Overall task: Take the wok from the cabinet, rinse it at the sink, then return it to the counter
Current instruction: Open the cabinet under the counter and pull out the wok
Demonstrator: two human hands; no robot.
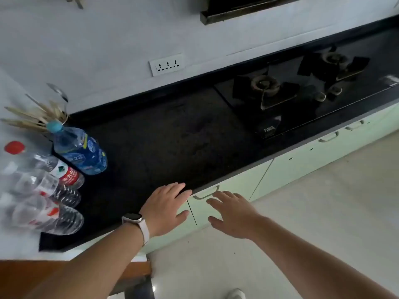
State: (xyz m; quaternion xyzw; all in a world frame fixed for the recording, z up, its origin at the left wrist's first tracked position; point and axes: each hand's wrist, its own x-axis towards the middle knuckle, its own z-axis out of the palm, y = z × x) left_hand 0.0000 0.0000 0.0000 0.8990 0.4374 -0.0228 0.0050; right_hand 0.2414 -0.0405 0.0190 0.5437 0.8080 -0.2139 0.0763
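Note:
A pale green cabinet door (235,186) with a curved handle (206,194) sits shut under the black counter (164,143). My right hand (232,213) hovers just below that handle with fingers spread and holds nothing. My left hand (167,205), a watch on its wrist, reaches over the counter's front edge beside the door seam, fingers apart and empty. No wok and no sink are in view.
Several plastic water bottles (79,148) stand at the counter's left end, with a bundle of chopsticks (32,118) behind them. A black gas hob (302,91) lies to the right. More green doors (313,154) run along under the counter. Light floor tiles (302,212) spread to the right.

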